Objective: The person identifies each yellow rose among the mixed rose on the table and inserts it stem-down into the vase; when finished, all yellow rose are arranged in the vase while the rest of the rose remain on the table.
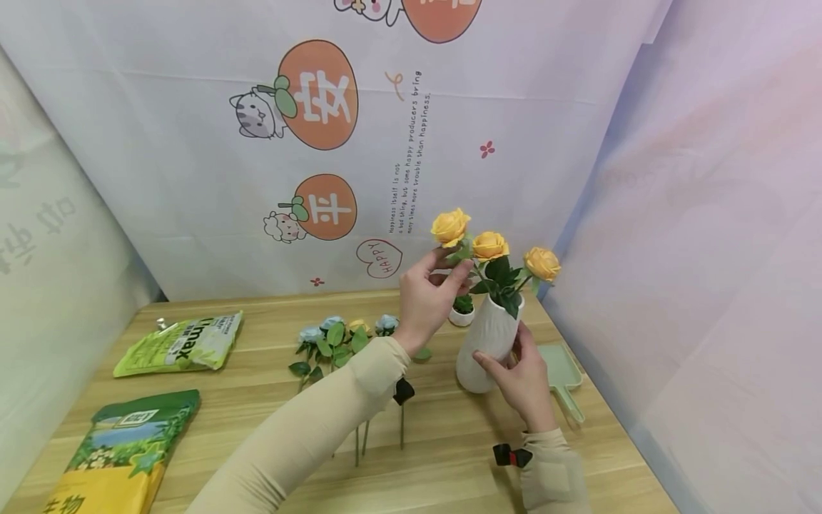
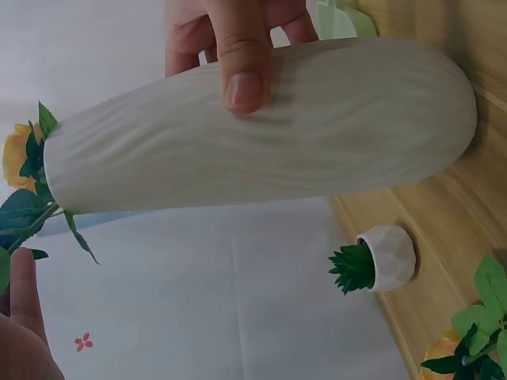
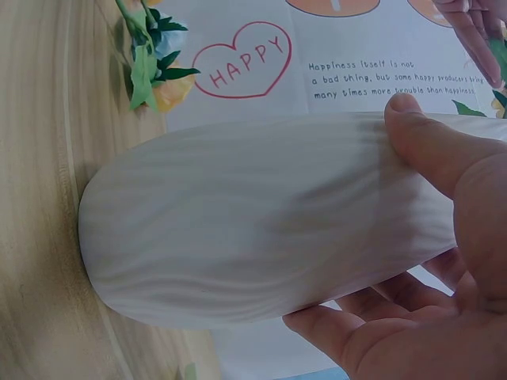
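Firstly, sleeves (image 1: 308,435): two, beige, reaching over one wooden desk (image 1: 456,471), with a black piece (image 1: 511,455) at each wrist.
Yellow-and-green bag (image 1: 122,457): one, lying at the desk's left side.
Right hand (image 1: 523,378): one, its fingers and thumb gripping the side of the white vase (image 1: 484,346).
Dustpan (image 1: 561,364): one, pale green, lying just right of the vase, its handle pointing back toward the person.
Vase: one, wavy-ridged, base on the desk, mouth upward; whether it tilts slightly, I cannot tell.
Loose flowers (image 1: 332,335): three blue blooms and one yellow visible, lying left of the vase, partly covered by the left sleeve, so the full count is unclear.
Lime-green pack (image 1: 186,346): one, beyond the bag.
Left hand (image 1: 427,300): one, fingers pinching the leftmost yellow rose (image 1: 451,227) just under its bloom.
Other yellow roses (image 1: 490,245): two, standing in the vase's mouth, making three yellow blooms there.
Potted plant (image 1: 462,315): one, green, white pot, behind the vase.
Cloth backdrop (image 1: 193,178): three orange fruits, one cut off by the frame, and one red "HAPPY" heart.
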{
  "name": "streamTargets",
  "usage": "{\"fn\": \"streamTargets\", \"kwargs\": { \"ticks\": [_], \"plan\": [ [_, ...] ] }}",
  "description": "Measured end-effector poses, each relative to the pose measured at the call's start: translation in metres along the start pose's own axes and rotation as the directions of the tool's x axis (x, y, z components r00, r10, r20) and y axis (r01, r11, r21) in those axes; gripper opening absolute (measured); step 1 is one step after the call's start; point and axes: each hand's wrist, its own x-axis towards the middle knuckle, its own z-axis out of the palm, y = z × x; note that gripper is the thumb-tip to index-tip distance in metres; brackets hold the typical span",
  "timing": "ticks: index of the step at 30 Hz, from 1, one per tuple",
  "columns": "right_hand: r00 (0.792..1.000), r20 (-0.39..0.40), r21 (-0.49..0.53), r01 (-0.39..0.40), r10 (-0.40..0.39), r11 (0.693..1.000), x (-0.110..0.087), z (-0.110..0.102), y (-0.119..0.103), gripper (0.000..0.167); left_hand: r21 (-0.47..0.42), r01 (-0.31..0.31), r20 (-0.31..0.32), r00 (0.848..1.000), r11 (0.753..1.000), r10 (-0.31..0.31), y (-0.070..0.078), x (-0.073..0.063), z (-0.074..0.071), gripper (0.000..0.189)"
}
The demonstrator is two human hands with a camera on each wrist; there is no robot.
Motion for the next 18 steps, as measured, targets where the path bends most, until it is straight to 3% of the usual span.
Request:
{"fn": "streamTargets", "kwargs": {
  "ticks": [9,18],
  "plan": [
    [1.0,-0.001,0.006,0.001,-0.001,1.0,0.0,0.0,0.0,0.097,0.095,0.001,0.003,1.0,0.995,-0.001,-0.004,-0.006,0.004,0.022],
    [1.0,0.001,0.006,-0.01,0.01,1.0,-0.001,0.0,-0.002,0.097,0.105,0.048,0.063,0.997,0.993,-0.055,-0.012,-0.014,0.011,0.015]
  ]
}}
